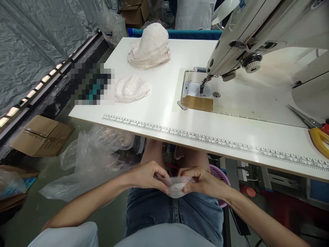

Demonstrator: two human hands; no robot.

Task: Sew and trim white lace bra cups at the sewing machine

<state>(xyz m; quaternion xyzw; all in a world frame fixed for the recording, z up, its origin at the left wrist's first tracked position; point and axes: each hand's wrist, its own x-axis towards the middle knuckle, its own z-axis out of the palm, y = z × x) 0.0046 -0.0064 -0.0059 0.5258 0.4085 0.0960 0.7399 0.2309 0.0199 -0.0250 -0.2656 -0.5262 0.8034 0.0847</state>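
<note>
Over my lap, in front of the table edge, I hold a small, sheer white lace fabric piece (pixel 177 189). My left hand (pixel 152 176) pinches its left side between thumb and fingers. On the opposite side, my right hand (pixel 199 181) is closed on the fabric, the thumb lying across its face. Part of the piece is hidden by my fingers. Up on the table lie a domed pile of cream fabric pieces (pixel 151 46) with loose thread ends and a lower, openwork white lace piece (pixel 132 89).
A sewing machine (pixel 239 44) stands at the right of the white table (pixel 159 113), which has a printed ruler along its front. Scissors (pixel 315 127) lie at the right edge. Plastic bags (pixel 87 164) and a cardboard box (pixel 42 135) are on the left floor; a pink basket (pixel 221 175) stands by my leg.
</note>
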